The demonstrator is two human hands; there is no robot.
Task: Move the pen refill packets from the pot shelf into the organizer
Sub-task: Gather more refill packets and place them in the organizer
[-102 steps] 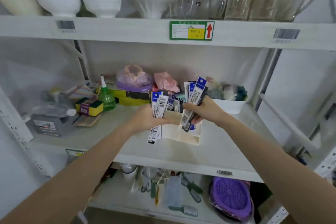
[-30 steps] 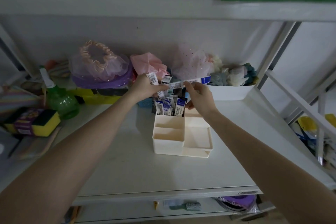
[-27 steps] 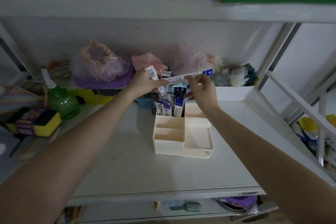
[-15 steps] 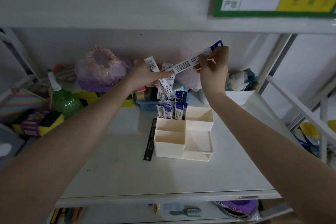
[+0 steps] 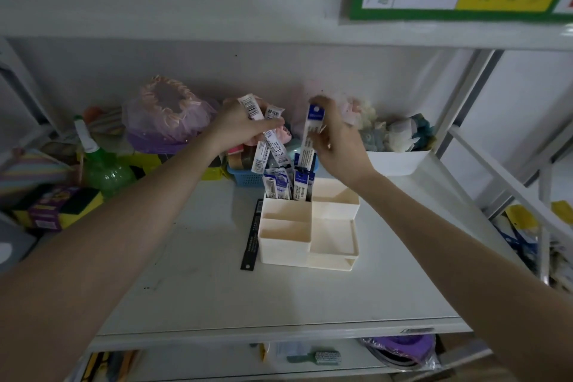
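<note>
Thin plastic refill packet (image 5: pixel 311 130), light and bendy, pinched near top by right hand (image 5: pixel 336 139); several more clutched in left hand (image 5: pixel 238 127), above organizer (image 5: pixel 307 226).

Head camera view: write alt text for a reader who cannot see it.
A person's right hand lowers one pen refill packet upright into the back-left compartment of a cream organizer on a white shelf, where other packets already stand. The left hand holds several more packets above it. A black ruler lies against the organizer's left side.
</note>
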